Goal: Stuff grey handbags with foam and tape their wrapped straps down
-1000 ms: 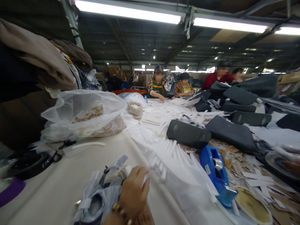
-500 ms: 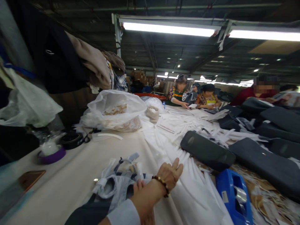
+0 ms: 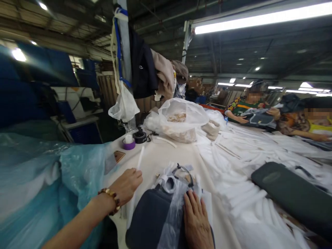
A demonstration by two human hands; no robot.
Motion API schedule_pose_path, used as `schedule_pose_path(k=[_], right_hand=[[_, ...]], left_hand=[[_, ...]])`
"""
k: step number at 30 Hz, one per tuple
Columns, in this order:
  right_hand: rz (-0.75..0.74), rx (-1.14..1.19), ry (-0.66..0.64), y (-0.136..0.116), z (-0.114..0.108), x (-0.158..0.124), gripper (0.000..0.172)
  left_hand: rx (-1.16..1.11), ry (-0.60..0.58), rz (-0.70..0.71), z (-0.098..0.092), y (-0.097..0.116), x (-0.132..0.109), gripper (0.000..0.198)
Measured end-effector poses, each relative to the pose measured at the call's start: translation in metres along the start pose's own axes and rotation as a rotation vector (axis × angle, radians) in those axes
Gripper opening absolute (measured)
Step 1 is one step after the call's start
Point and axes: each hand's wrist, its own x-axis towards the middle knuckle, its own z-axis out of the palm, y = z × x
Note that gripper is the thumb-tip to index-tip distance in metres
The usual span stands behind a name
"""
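My left hand [image 3: 127, 185], with a beaded bracelet at the wrist, is closed around a narrow white strip [image 3: 140, 157] that sticks out above and below the fist. It is at the left of a dark blue-grey handbag [image 3: 149, 216] lying on the cloth-covered table. Flat on the bag's right side rests my right hand [image 3: 197, 218], fingers stretched out over clear plastic film [image 3: 172, 211]. Wrapped handles and a thin curved strap [image 3: 188, 169] show at the bag's far end. My right palm hides part of the bag.
White strips [image 3: 233, 176] pile up at the right, beside a long dark padded piece [image 3: 290, 193]. A plastic bag [image 3: 181, 124] and purple tape roll [image 3: 129, 144] stand at the back. Bluish plastic sheeting [image 3: 80, 186] hangs at left. Two people [image 3: 249, 110] work across the table.
The view has swung left. My left hand, earlier crossed over my right arm at the white strips, is now left of the bag with a strip in it. My right hand stays on the bag.
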Motion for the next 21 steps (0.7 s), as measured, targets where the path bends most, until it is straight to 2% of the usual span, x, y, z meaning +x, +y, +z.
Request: schedule_pose_path(k=[5, 7, 11, 16, 21], right_hand=[[-0.139, 0.028, 0.001, 0.01, 0.015, -0.007, 0.058], [-0.104, 0.06, -0.001, 0.009, 0.018, -0.008, 0.062], [-0.046, 0.124, -0.04, 0.003, 0.021, -0.001, 0.063], [-0.22, 0.206, -0.069, -0.007, 0.022, 0.044, 0.048], [-0.304, 0.402, -0.039, -0.039, 0.028, 0.103, 0.032]], left_hand=[[0.033, -0.168, -0.031, 0.052, -0.002, 0.006, 0.021], [-0.007, -0.169, -0.032, 0.07, -0.004, 0.01, 0.024], [-0.092, -0.087, -0.129, 0.093, -0.013, 0.008, 0.05], [-0.191, 0.008, -0.283, 0.116, -0.017, 0.0, 0.041], [-0.27, 0.057, -0.308, 0.13, -0.021, -0.004, 0.042]])
